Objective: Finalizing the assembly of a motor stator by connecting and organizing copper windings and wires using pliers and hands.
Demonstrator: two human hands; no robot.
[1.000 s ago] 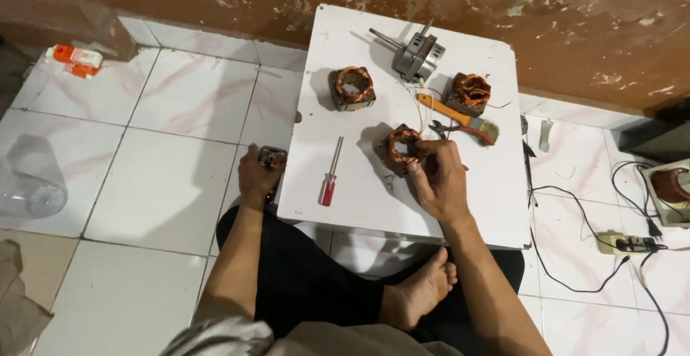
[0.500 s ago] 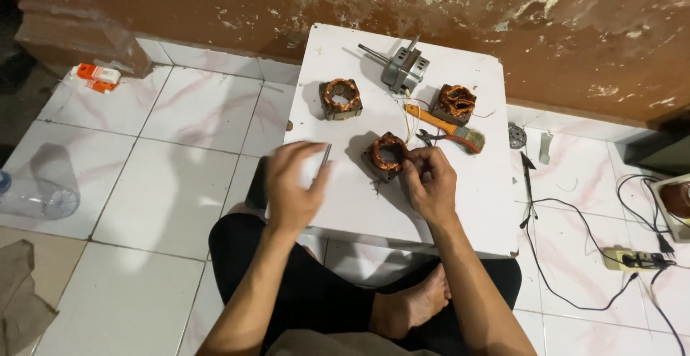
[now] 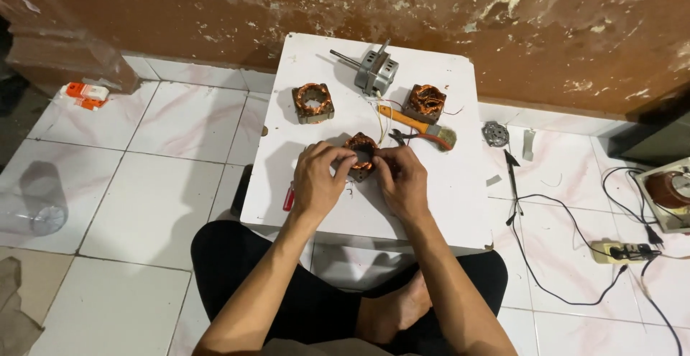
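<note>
Head view, looking down on a seated person with crossed legs in dark trousers. A square white worktop point(image 3: 438, 205) stands on the pale tiled floor point(image 3: 144, 183) against a flaking brown wall point(image 3: 431, 4).

Both hands meet at the front centre of the worktop on a small copper-wound motor stator with a dark laminated core point(image 3: 361, 153). The left hand point(image 3: 320, 180) closes its fingers round the stator's left side; the right hand point(image 3: 402, 180) grips the right side, fingertips curled onto the winding. The stator rests on or just above the worktop; which of the two cannot be told.

Behind the hands, a second copper-wound stator with a square grey core point(image 3: 313, 102) lies to the left and a third copper-wound stator with loose wire ends point(image 3: 424, 102) to the right, both well apart from the held one. Between them, at the back, sits a grey metal motor housing with a protruding shaft point(image 3: 372, 71). An orange-handled brush point(image 3: 420, 127) lies just beside the third stator. A red screwdriver handle point(image 3: 289, 199) shows beside the left wrist.

On the floor to the right run black cables point(image 3: 560, 212) to a power strip point(image 3: 619, 251).
</note>
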